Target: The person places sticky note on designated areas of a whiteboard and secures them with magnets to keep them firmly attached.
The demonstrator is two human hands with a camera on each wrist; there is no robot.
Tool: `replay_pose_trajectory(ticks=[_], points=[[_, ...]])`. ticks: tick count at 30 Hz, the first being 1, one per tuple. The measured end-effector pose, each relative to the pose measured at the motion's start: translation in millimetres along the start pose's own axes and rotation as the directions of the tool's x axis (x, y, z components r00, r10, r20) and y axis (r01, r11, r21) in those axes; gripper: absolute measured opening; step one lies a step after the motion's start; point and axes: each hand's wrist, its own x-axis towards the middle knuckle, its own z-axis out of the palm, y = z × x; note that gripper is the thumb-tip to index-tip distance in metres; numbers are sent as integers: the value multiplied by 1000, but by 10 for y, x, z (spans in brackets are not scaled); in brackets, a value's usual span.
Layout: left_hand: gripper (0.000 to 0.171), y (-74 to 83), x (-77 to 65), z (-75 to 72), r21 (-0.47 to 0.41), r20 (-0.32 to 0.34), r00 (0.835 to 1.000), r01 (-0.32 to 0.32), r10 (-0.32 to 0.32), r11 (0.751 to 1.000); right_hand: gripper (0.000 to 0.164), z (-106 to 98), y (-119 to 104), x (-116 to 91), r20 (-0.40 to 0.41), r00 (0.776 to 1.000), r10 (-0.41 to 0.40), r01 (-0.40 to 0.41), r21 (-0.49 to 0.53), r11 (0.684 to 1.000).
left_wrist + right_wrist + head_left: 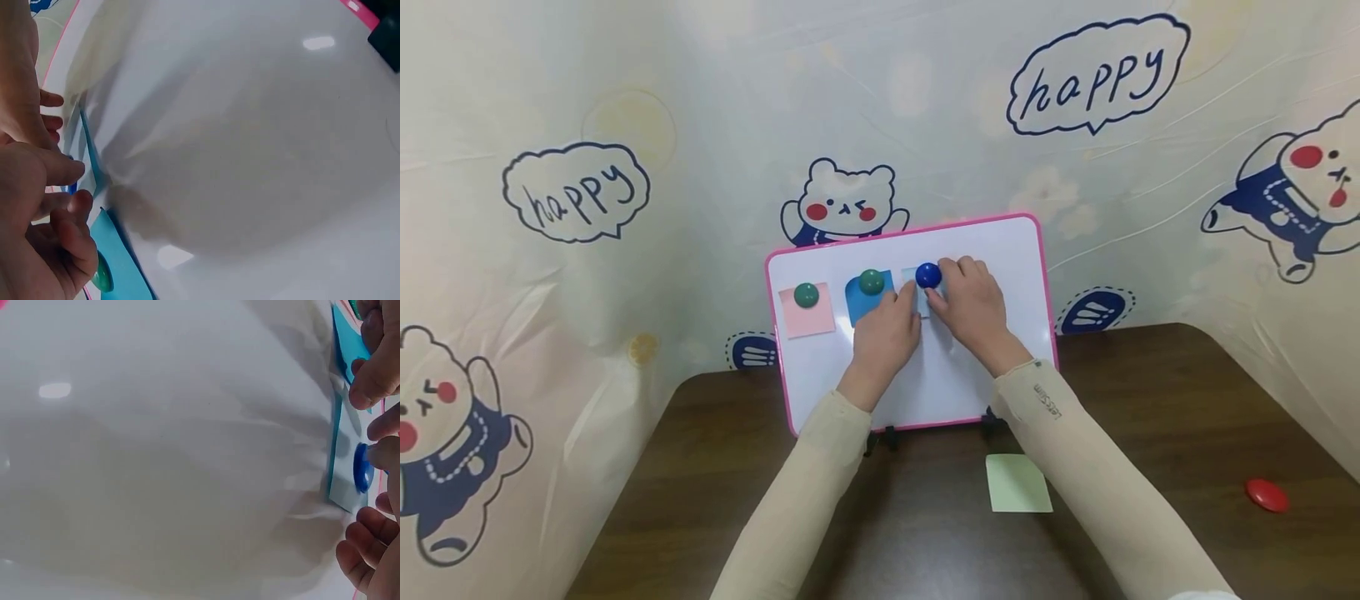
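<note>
A whiteboard (955, 392) with a pink rim leans upright. Near its top a pale blue sticky note (910, 274) lies under a round blue magnet (928, 275). My right hand (973, 304) pinches the magnet at its right side, thumb and forefinger at its edge. Beside it, my left hand (883, 333) touches the note's left edge with an outstretched forefinger, its other fingers bent. Left of the hands, a green magnet (871, 282) sits on a blue sticky note (857, 304), partly hidden by the left hand. Farther left, another green magnet (807, 295) sits on a pink sticky note (808, 323).
Black stand feet (891, 437) support the board on the dark wooden table (910, 533). A pale green sticky note (1018, 487) lies by the right forearm. Toward the right table edge is a red magnet (1267, 495). A printed cloth (722, 100) hangs behind.
</note>
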Motion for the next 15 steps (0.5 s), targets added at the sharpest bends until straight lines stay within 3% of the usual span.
replay_pose_trajectory(ticks=[9, 15], points=[[33, 6, -163, 8, -97, -21, 1000, -20, 18, 995, 37, -167, 18, -214, 73, 994, 79, -89, 147, 985], [23, -17, -271, 57, -174, 57, 998, -12, 22, 985, 32, -344, 90, -443, 158, 978, 139, -170, 204, 964]])
